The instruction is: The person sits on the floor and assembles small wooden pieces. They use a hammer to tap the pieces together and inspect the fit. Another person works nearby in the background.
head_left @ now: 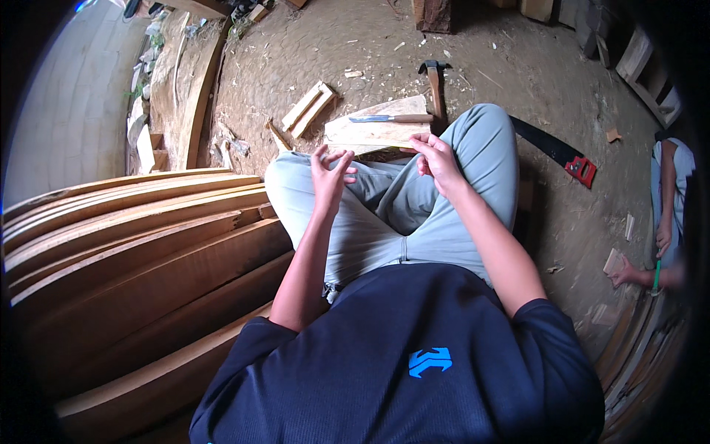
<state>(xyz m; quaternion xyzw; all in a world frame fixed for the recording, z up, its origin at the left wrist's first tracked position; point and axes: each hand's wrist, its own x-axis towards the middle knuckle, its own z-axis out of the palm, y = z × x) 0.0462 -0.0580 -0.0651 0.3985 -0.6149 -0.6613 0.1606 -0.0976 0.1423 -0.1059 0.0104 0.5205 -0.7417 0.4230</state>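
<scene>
My left hand (330, 176) hovers above my lap with its fingers curled but apart, and nothing shows in it. My right hand (439, 163) is over my right thigh, thumb and forefinger pinched together. A thin yellow-green thing (406, 150) shows at those fingertips, too small to name. Just beyond my hands a pale wooden board (344, 133) lies on the ground. Across it rests a tool with a flat metal blade and wooden handle (407, 118), perhaps a chisel. A hammer (435, 89) lies behind the board, its head pointing away from me.
Long planks (148, 259) are stacked at my left. A small slotted wooden block (309, 109) sits left of the board. A red-handled handsaw (555, 152) lies beyond my right knee. At far right, another person's hands (629, 274) hold a wood piece and a green-handled tool.
</scene>
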